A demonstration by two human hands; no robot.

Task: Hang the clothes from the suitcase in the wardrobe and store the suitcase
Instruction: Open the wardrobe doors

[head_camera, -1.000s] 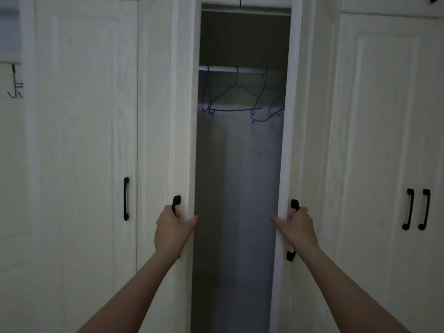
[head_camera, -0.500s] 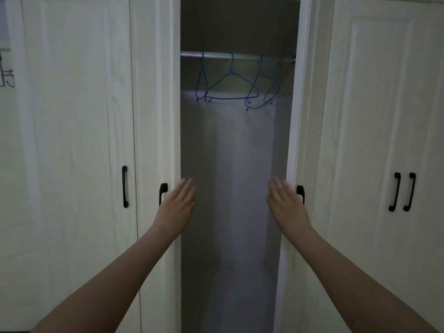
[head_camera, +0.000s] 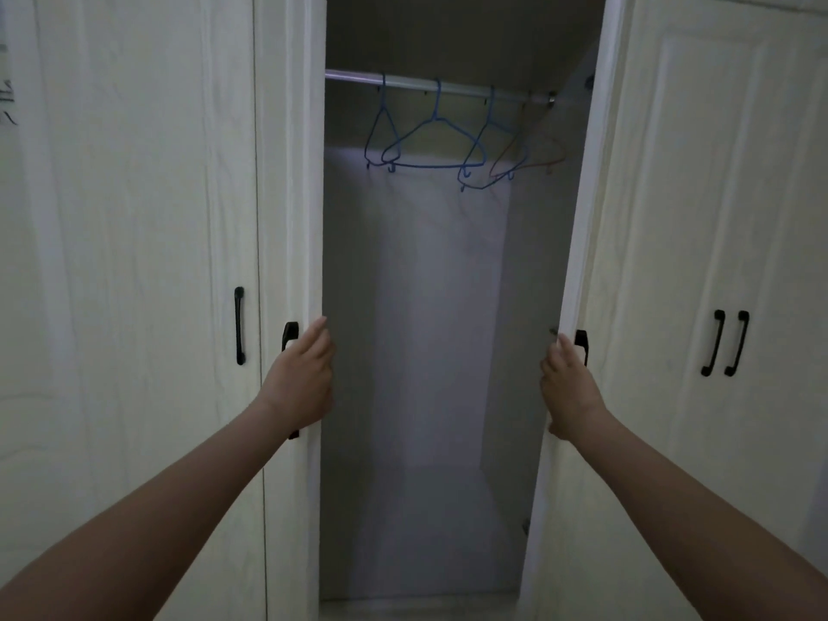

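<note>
Fingers [head_camera: 319, 328] (both hands) on wardrobe doors [head_camera: 289, 217].

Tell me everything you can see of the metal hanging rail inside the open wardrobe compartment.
The silver metal hanging rail is a thin, round, shiny bar running horizontally across the top of the open compartment, just under its ceiling. Its left end passes behind the left door's edge; its right end meets a small bracket near the right side wall. Several thin blue wire hangers and one reddish wire hanger hook over it, all empty. No clothes hang there, and neither hand touches it.
</note>
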